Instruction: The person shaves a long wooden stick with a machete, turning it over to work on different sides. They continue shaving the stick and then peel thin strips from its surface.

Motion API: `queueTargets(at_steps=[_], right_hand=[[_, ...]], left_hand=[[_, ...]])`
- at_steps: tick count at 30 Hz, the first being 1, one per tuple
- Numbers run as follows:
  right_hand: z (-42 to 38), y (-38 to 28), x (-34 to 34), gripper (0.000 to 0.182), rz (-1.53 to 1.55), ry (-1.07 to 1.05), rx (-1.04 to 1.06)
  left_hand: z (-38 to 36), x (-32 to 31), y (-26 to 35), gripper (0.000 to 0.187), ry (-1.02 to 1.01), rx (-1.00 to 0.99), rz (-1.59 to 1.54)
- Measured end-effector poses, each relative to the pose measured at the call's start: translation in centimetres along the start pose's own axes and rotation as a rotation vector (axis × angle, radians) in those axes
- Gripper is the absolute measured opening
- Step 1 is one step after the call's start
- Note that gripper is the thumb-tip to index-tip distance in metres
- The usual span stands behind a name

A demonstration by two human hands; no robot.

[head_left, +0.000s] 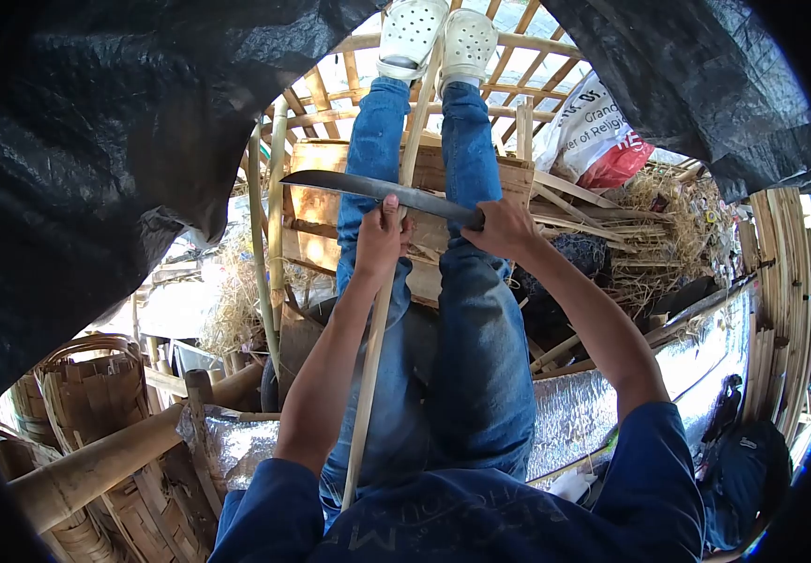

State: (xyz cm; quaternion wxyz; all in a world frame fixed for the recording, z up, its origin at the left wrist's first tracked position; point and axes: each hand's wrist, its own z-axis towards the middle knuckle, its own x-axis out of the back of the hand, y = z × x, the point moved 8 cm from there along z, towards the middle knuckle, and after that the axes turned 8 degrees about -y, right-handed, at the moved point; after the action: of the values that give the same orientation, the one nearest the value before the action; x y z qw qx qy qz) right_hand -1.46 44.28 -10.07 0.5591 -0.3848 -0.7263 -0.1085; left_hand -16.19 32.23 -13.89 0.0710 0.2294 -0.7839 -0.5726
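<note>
A long machete (349, 182) lies crosswise over my shins, its dark blade pointing left. My right hand (508, 230) is closed around its handle. My left hand (382, 236) grips a long, pale bamboo strip (368, 394) just below the blade, thumb up by the blade's lower edge. The strip runs from my waist up between my legs towards my shoes, passing the blade where the two cross. Whether the edge bites into the strip cannot be made out. Some of my left fingers are hidden behind the strip.
My legs in jeans (476, 347) stretch forward to white clogs (469, 42) on a bamboo lattice. Woven baskets (91, 385) and a thick bamboo pole (96, 469) stand left. Split bamboo (776, 310) and a black backpack (748, 479) are right. Black plastic sheeting (96, 169) hangs overhead.
</note>
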Motion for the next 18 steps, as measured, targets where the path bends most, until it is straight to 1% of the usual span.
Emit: queueTargets(at_steps=[3,5,7,9,11,12,14,16,17,18], right_hand=[[0.2,0.3,-0.4,0.042,0.017,0.007,-0.019],[0.2,0.4,-0.3,0.042,-0.004,0.062,-0.016],[0.6,0.7,-0.2,0.042,-0.020,0.078,-0.044],[1.2,1.0,0.5,0.042,-0.037,0.097,-0.070],[1.6,1.3,0.9,0.043,0.064,0.068,-0.110],[1.6,1.3,1.0,0.043,0.067,0.076,-0.109],[1.1,0.1,0.2,0.042,0.036,0.009,0.048],[-0.3,-0.5,-0.4,0.041,0.034,-0.029,0.049],[-1.0,-0.8,-0.7,0.041,0.035,-0.067,0.046],[-1.1,-0.9,-0.7,0.041,0.035,-0.076,0.042]], left_hand=[[0.2,0.1,-0.1,0.049,0.021,-0.012,0.006],[0.3,0.1,0.1,0.049,0.019,-0.012,0.005],[0.5,0.1,-0.4,0.049,0.002,0.068,-0.015],[0.7,-0.3,-0.6,0.049,-0.020,0.079,-0.031],[0.5,-0.7,-0.4,0.049,-0.048,0.091,-0.033],[0.1,-0.8,-0.2,0.048,-0.062,0.057,-0.063],[-0.5,-0.9,0.6,0.047,-0.072,0.024,-0.098],[-1.0,-0.9,0.1,0.045,-0.048,0.087,-0.338],[-0.9,-0.9,-0.2,0.042,-0.091,0.066,-0.376],[-0.7,-0.5,-0.7,0.042,-0.090,0.074,-0.381]])
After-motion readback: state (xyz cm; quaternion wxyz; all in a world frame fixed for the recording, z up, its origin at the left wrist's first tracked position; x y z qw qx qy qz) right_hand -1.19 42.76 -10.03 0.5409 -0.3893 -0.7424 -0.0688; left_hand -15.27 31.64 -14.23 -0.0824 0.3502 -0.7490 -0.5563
